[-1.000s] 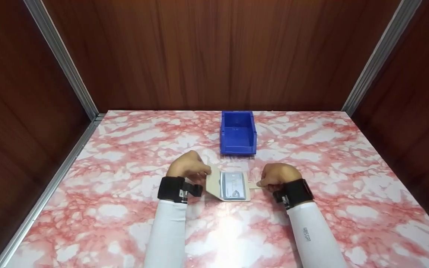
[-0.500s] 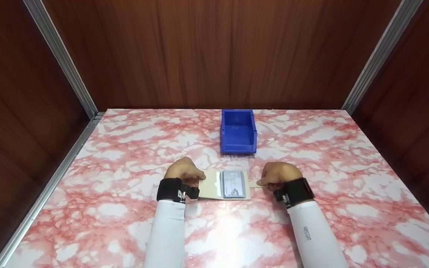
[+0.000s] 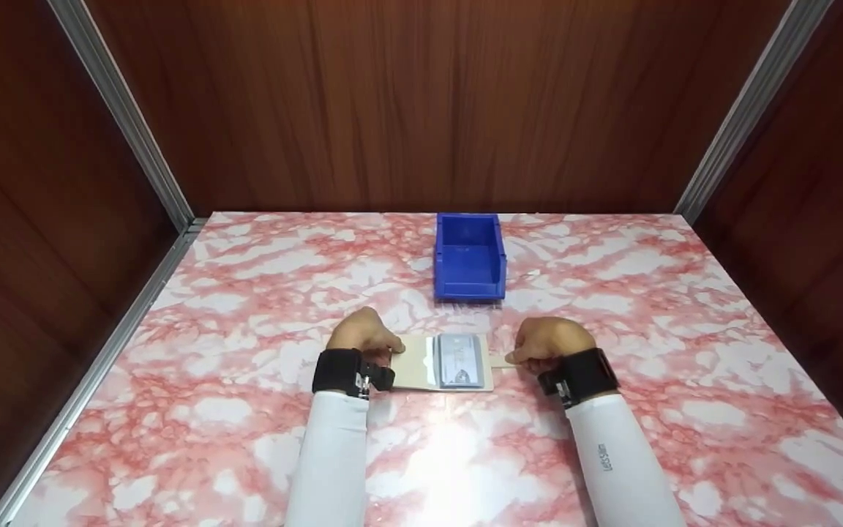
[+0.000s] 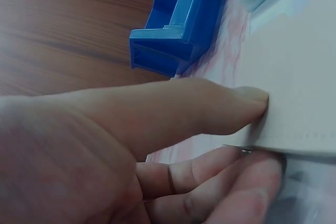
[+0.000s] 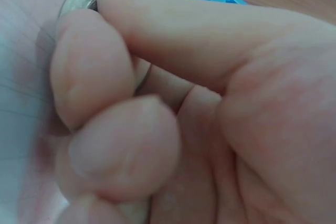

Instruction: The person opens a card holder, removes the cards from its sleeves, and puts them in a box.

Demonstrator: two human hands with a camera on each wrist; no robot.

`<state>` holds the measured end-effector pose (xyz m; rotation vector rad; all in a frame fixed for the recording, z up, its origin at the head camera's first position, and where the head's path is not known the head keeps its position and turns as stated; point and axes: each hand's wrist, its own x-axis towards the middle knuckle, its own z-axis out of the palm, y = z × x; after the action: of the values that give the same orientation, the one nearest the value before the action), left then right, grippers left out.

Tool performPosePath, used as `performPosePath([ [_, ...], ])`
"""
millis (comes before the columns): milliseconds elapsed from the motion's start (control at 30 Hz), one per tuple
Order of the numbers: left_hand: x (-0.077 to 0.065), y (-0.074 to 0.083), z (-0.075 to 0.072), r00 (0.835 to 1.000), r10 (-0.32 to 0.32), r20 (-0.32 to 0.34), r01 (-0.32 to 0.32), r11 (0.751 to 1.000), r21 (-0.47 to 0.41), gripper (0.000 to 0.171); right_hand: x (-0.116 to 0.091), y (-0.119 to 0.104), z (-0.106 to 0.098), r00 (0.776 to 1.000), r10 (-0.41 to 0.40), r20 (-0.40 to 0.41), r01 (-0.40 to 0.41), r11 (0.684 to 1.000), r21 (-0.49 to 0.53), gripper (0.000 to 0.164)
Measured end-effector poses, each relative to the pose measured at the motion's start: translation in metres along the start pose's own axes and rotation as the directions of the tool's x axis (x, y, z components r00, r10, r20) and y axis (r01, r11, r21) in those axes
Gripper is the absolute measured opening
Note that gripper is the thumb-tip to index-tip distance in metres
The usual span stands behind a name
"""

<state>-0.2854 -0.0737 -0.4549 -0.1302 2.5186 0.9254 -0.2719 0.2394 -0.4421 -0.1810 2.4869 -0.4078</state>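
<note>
One open card holder (image 3: 413,364) on the surface (image 3: 246,424), 6 o'clock of blue bin (image 3: 470,291) | left hand (image 3: 363,334) pinches its 9-o'clock edge, right hand (image 3: 552,341) its 3-o'clock strap (image 3: 500,361) | seemingly opening step; next likely calls for releasing strap, reaching cards (image 3: 461,361)

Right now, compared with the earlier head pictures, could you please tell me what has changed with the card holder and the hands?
The left hand moved left and down, bringing the beige cover from tilted up to nearly flat. Nothing was newly grasped or let go. The right hand on the tab, the card stack and the blue bin stayed as they were.
</note>
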Motion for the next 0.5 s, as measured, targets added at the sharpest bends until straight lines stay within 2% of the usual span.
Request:
performPosePath([
  [100, 0.001, 0.002, 0.001, 1.0, 0.02, -0.013, -0.019, 0.998, 0.055, 0.027, 0.0, 0.001, 0.0, 1.0, -0.001, 0.0, 0.001, 1.0, -0.007, 0.036],
  [267, -0.002, 0.011, 0.006, 0.999, 0.051, -0.011, -0.051, 0.999, -0.009, 0.019, 0.0, 0.001, -0.001, 1.0, -0.004, -0.013, 0.004, 0.999, -0.04, 0.034],
  [400, -0.004, 0.02, 0.011, 0.994, 0.105, -0.042, -0.1, 0.989, 0.106, 0.019, 0.0, 0.0, -0.001, 1.0, -0.006, -0.021, 0.005, 0.999, -0.049, 0.034],
  [500, -0.006, 0.025, 0.013, 0.991, 0.129, -0.02, -0.127, 0.987, 0.103, 0.014, -0.001, -0.001, -0.001, 1.0, -0.007, -0.028, 0.006, 0.998, -0.056, 0.034],
])
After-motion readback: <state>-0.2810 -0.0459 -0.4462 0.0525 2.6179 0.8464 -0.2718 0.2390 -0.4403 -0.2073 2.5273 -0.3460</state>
